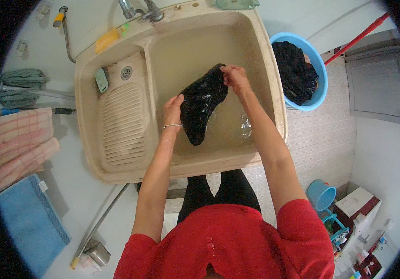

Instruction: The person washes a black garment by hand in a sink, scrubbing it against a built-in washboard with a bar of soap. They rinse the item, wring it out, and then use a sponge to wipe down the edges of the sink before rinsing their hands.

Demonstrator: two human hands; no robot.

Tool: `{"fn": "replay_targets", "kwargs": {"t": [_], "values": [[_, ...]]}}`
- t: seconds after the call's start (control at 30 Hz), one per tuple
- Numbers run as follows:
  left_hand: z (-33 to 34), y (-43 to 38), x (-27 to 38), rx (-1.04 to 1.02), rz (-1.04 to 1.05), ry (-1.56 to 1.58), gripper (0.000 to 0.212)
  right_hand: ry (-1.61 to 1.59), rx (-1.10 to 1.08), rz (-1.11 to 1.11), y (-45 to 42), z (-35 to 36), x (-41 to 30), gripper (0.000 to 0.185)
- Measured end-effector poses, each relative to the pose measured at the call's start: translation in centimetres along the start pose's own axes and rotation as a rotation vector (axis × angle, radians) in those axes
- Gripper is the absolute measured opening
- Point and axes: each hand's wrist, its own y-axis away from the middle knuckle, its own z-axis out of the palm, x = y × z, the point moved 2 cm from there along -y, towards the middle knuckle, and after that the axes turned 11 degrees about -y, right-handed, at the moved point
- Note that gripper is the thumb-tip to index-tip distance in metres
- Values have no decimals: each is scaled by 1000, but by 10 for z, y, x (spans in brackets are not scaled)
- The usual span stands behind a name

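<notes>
A wet black cloth garment (201, 103) is stretched between my two hands over the right basin of a laundry sink (280, 115). My left hand (173, 111), with a bracelet at the wrist, grips its left edge. Its upper right corner is pinched in my right hand (235, 78). The lower end of the cloth hangs down at or just above the cloudy water (200, 45) that fills the basin. Which kind of garment it is, I cannot tell.
Left of the basin are a ribbed washboard (123, 125), a drain (126, 73) and a green soap bar or dish (101, 80). A faucet (152, 14) stands at the back. A blue tub (320, 94) with dark clothes sits at right. Towels (29, 223) hang at left.
</notes>
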Motion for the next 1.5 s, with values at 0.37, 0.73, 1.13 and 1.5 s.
{"fn": "replay_targets", "kwargs": {"t": [0.37,0.73,1.13,1.5], "values": [[6,17,5,-72,-80,208,30,549,3,-142,50,-12,82,28],[-20,30,2,69,114,-315,31,319,-146,65,59,-30,38,26],[-10,22,-10,24,159,-1105,14,1431,-534,-192,39,-45,49,25],[-97,73,219,84,312,-576,19,1291,-484,-374,129,18,-207,26]]}}
